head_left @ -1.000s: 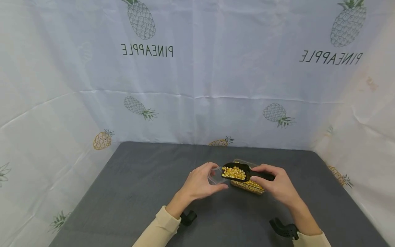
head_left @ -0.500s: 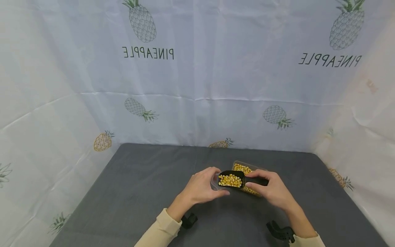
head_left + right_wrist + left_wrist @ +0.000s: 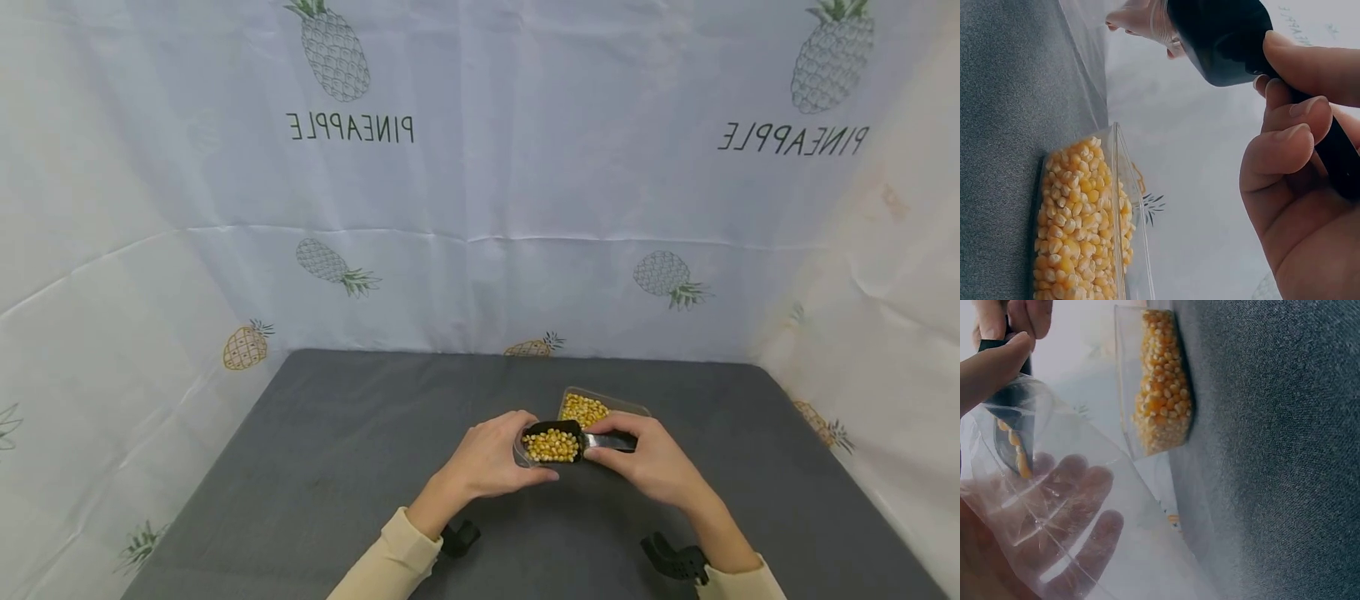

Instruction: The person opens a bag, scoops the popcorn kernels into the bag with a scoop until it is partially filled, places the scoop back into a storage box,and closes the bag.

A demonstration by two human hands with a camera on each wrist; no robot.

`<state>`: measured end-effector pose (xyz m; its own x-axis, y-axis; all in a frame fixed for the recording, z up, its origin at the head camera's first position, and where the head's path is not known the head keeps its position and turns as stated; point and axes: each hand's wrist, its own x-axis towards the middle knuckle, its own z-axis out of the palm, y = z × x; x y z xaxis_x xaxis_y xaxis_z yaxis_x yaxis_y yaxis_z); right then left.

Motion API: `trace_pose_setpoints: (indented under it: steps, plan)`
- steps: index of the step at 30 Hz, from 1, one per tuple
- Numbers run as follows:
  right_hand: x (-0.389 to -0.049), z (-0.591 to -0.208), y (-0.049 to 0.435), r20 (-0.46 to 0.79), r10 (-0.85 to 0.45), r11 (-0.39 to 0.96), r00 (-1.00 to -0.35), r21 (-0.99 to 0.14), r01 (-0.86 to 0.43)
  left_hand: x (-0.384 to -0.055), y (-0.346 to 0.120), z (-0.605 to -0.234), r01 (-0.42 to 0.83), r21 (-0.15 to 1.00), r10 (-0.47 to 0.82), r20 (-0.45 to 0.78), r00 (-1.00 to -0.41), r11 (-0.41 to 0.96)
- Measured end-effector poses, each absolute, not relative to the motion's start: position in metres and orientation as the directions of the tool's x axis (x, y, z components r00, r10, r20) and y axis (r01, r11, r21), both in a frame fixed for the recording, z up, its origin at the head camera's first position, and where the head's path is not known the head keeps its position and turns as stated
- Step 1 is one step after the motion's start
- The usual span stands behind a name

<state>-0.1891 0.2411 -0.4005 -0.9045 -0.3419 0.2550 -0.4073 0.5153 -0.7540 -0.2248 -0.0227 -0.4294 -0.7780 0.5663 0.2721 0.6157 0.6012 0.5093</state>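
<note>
My left hand (image 3: 487, 457) holds a clear plastic bag (image 3: 1141, 531) around its mouth, thumb and fingers spread about the opening. Through the film, the fingers show in the left wrist view. My right hand (image 3: 660, 462) grips the handle of a black scoop (image 3: 1225, 37), thumb on top and fingers curled beneath. Yellow corn kernels (image 3: 551, 446) fill the scoop. Its front end sits inside the bag's mouth, a few kernels near the lip. The bag's lower part hangs toward the table.
Beyond the hands, a clear rectangular container (image 3: 1116, 206) of corn kernels (image 3: 1163, 381) stands on the dark grey table (image 3: 337, 450); the right hand partly covers it in the head view. A white pineapple-print curtain (image 3: 465, 167) encloses the table's back and sides.
The right hand has moved the loaded scoop left and slightly toward me, from beside the bag's mouth into it. The left hand has stayed nearly in place, slightly lower in view.
</note>
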Motion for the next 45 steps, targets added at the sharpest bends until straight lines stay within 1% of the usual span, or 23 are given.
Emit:
trace_pose_setpoints:
  steps: [8, 16, 31, 38, 45]
  plan:
    - [-0.189, -0.399, 0.238, 0.268, -0.367, 0.499, -0.891, -0.751, -0.432, -0.224, -0.023, -0.429, 0.619, 0.506, 0.573, 0.266, -0.775, 0.601]
    - [-0.187, -0.399, 0.236, 0.338, -0.376, 0.572, -0.863, -0.648, -0.503, -0.224, -0.022, -0.430, 0.628, 0.496, 0.586, 0.263, -0.767, 0.600]
    - [-0.182, -0.395, 0.233, 0.384, -0.393, 0.583, -0.835, -0.599, -0.549, -0.224, -0.022, -0.431, 0.629, 0.502, 0.587, 0.265, -0.765, 0.593]
    - [-0.179, -0.390, 0.232, 0.397, -0.381, 0.632, -0.835, -0.547, -0.549, -0.224, -0.022, -0.431, 0.625, 0.530, 0.591, 0.259, -0.763, 0.574]
    - [-0.176, -0.386, 0.233, 0.453, -0.412, 0.608, -0.791, -0.509, -0.609, -0.225, -0.021, -0.430, 0.627, 0.540, 0.596, 0.261, -0.759, 0.561]
